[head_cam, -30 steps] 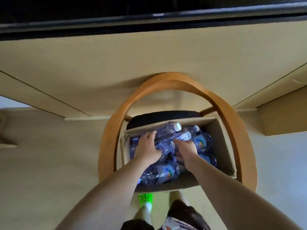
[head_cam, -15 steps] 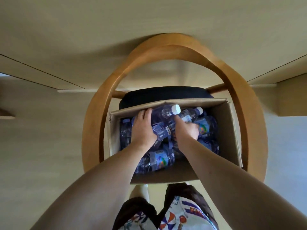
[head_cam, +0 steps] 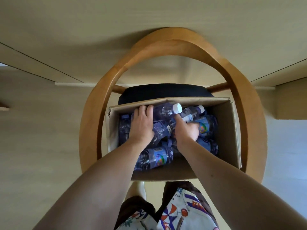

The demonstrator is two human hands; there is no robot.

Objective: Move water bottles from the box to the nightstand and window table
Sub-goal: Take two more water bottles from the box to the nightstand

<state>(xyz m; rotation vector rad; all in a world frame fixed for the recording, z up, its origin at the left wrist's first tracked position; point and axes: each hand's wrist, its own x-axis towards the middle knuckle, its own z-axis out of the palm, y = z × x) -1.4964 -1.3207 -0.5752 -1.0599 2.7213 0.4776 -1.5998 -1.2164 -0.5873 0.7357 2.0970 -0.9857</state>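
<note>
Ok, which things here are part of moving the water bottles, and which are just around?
Part of the job:
- cardboard box
- water bottles piled inside it
- left hand, on a bottle
- right hand, among the bottles

Just around:
- wooden chair under the box
- its black seat cushion
- pale floor

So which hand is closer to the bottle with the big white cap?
Left, by a little. The left hand lies on that bottle's body, fingers toward the box's far wall. The right hand sits just below the cap, gripping the neighbouring bottle.
</note>
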